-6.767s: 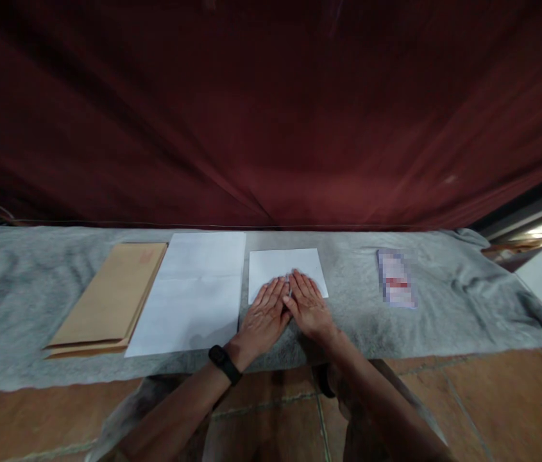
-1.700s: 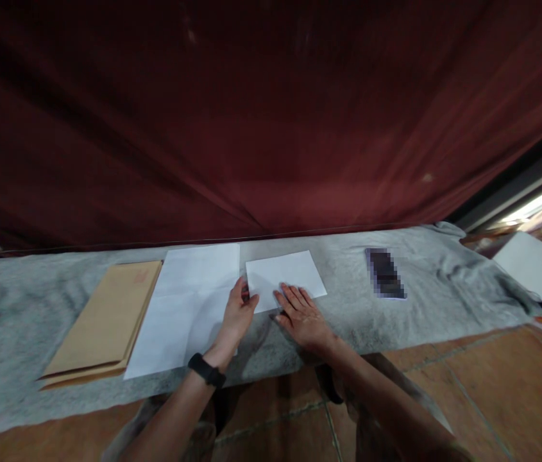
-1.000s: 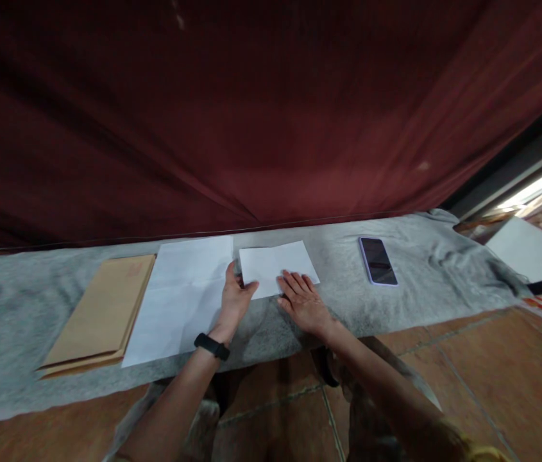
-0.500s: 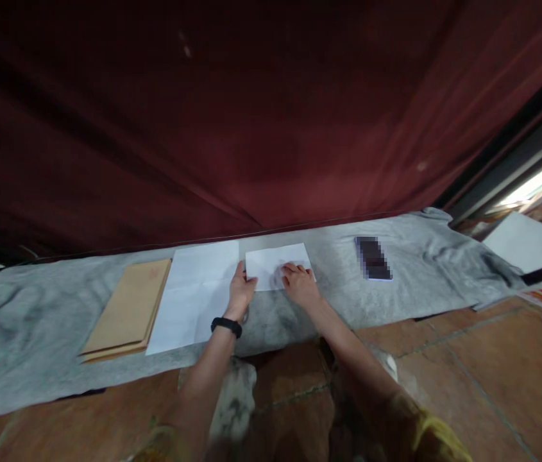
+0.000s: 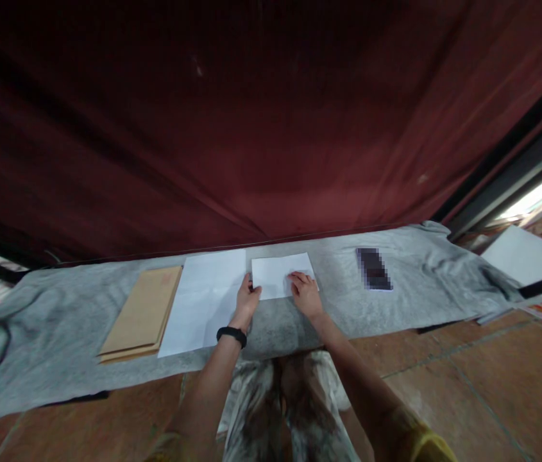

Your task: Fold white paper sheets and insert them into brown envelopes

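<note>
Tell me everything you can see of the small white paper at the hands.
The paper is a small, plain white rectangle, thin and lying flat on the grey cloth, slightly askew. Its left edge nearly meets a larger white sheet. The left hand is at its near left corner, thumb on top; the right hand lies on its near right part.
</note>
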Motion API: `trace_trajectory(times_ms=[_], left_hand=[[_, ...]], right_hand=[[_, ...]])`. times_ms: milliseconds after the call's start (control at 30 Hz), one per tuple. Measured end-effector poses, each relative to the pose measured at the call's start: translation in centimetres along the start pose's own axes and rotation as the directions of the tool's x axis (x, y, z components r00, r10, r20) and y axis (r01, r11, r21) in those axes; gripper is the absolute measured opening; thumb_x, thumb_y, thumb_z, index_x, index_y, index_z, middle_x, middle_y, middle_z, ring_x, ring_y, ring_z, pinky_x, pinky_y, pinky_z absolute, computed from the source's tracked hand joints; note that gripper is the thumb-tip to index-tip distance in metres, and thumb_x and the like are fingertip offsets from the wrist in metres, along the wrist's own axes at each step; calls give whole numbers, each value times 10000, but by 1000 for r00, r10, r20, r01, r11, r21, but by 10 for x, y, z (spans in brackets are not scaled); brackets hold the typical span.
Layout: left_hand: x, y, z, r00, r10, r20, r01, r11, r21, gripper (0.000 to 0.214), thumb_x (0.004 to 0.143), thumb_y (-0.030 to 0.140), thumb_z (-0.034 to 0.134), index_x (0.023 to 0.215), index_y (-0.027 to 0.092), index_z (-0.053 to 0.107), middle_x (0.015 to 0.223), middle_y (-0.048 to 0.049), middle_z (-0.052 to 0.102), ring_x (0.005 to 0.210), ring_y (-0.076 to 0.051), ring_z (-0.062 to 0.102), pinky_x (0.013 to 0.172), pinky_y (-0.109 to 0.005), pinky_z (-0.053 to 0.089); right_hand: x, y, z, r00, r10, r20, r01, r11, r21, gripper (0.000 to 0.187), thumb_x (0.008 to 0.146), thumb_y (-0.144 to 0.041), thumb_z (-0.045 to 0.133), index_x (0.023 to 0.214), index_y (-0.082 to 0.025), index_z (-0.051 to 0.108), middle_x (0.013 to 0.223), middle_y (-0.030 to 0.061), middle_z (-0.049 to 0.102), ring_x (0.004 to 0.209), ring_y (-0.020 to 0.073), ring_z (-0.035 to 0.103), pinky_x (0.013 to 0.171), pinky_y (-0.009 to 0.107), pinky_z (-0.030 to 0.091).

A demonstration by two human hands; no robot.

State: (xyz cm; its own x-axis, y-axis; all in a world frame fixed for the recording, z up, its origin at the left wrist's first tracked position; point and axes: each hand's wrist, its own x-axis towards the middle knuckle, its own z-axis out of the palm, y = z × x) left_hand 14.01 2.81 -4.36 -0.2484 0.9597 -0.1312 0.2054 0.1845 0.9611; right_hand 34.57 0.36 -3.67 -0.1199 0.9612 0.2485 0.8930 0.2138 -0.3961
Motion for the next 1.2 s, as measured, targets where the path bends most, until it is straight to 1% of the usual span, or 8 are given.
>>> trace_trajectory(times_ms=[100,233,367,567,867,967,1067,1200], left_hand=[[-1,-1,0,1000,3,0,-3,1000,3,641,756,103,641,1386,156,532,965,-43,697,818,-171,669,821,-310,540],[-4,2,-1,1000,10,-12,-10,1000,2,631,748,110,644,1369,151,546,915,-31,691,815,-181,665,845,-327,538],[-9,7,-3,1000,19,-21,-20,1000,-14,615,750,124,653,1357,150,558,945,-44,697,844,-186,664,884,-344,529],[-13,12,-6,1000,2,-23,-3,999,-44,572,746,142,651,1314,136,590,899,-37,697,795,-176,660,855,-343,539],[-14,13,-9,1000,-21,6,22,997,-74,532,761,178,653,1291,166,611,904,-23,684,788,-155,643,847,-323,526],[-12,10,-9,1000,-22,15,23,996,-89,551,754,174,651,1302,155,601,899,-23,681,776,-157,635,827,-321,525],[-12,6,-9,1000,-11,23,13,996,-91,584,746,190,664,1324,157,586,903,-19,678,760,-156,629,798,-318,525],[-13,3,-10,999,16,37,-12,996,-92,603,758,221,675,1348,165,569,953,-31,682,786,-158,639,787,-306,526]], right_hand=[[-1,-2,2,1000,11,-12,-11,1000,12,456,937,-109,431,1321,-248,635,1329,82,630,1170,250,561,985,403,448],[-1,-6,0,1000,26,15,-25,999,-30,444,944,-108,433,1327,-233,622,1364,84,609,1194,243,549,992,379,434],[-3,-8,-2,1000,12,-11,-12,1000,-20,451,945,-101,420,1331,-229,616,1348,88,618,1184,248,551,992,385,425],[-3,-12,-2,999,29,30,-26,996,-82,459,938,-101,430,1352,-217,590,1366,96,604,1194,257,541,999,389,412],[-3,-9,-1,999,30,26,-29,998,-48,413,958,-123,434,1329,-202,597,1373,93,602,1199,242,543,1003,369,413],[-4,-7,1,1000,5,-15,-5,1000,4,426,950,-107,428,1324,-216,599,1360,79,613,1190,242,552,1000,380,422],[-5,-4,4,999,-4,-51,7,999,42,426,949,-109,422,1317,-226,602,1348,70,622,1188,246,558,1001,396,428],[-5,-1,6,999,7,-38,-4,998,57,407,962,-126,423,1314,-211,610,1359,77,623,1207,238,555,1009,393,434]])
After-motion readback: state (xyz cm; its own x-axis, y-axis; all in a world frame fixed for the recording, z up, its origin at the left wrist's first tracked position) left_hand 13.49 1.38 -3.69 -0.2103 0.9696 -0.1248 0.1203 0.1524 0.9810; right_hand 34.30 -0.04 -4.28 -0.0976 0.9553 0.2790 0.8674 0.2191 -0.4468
